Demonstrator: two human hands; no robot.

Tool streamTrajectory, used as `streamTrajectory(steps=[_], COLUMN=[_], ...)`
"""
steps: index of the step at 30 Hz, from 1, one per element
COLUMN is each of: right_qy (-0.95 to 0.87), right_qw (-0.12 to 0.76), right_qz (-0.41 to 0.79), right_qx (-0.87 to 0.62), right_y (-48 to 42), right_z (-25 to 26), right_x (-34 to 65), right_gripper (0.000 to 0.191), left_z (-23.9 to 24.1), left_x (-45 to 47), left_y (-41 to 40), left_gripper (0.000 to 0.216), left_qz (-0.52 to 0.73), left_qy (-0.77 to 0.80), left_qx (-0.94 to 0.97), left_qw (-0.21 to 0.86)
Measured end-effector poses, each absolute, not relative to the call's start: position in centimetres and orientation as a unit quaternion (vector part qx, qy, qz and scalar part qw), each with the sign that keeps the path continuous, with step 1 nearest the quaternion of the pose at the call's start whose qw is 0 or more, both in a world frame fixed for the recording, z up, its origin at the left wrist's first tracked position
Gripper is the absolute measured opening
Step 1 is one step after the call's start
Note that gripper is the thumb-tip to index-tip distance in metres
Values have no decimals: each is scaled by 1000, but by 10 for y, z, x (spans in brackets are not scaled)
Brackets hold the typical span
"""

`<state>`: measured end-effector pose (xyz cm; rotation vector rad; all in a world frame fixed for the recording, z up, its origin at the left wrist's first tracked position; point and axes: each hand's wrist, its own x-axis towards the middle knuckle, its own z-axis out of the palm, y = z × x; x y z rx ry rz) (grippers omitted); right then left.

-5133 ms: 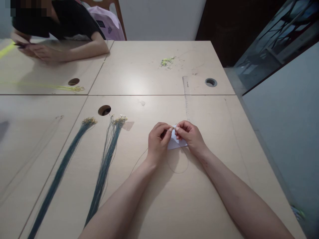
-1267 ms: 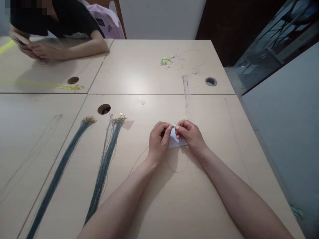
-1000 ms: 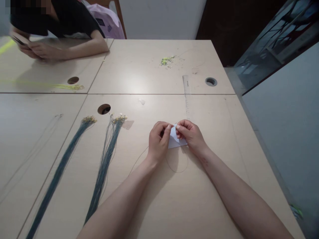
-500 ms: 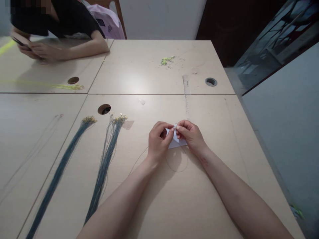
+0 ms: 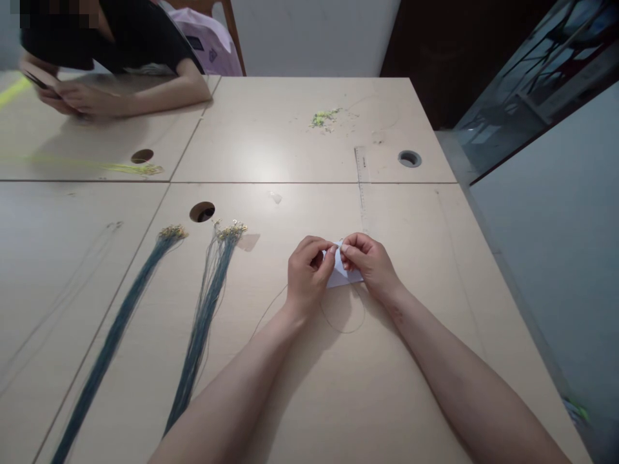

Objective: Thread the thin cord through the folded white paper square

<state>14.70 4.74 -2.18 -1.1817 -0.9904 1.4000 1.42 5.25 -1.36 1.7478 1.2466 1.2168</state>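
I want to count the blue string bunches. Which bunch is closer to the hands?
The right-hand bunch, with gold ends by the round table hole. It lies nearer the left hand than the other bunch, farther left.

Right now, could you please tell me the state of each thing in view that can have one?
left hand: fingertips pinched, meeting the right hand's
right hand: fingertips pinched
thin cord: slack, looped on the table below both hands
white paper: lying flat under the hands
two cord bundles: laid out straight, side by side
ruler: flat on the table
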Motion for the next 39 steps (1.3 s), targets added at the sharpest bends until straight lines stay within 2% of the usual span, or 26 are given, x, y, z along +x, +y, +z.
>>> streamTrajectory(steps=[39], right_qy=[-405], right_qw=[507], right_qz=[576], right_qx=[-497], right_y=[47], right_z=[-20], right_x=[146], right_gripper=[14], left_z=[-16], left_x=[14], left_y=[52], left_gripper=[6], left_qz=[478], left_qy=[475], left_qx=[669], left_qw=[313])
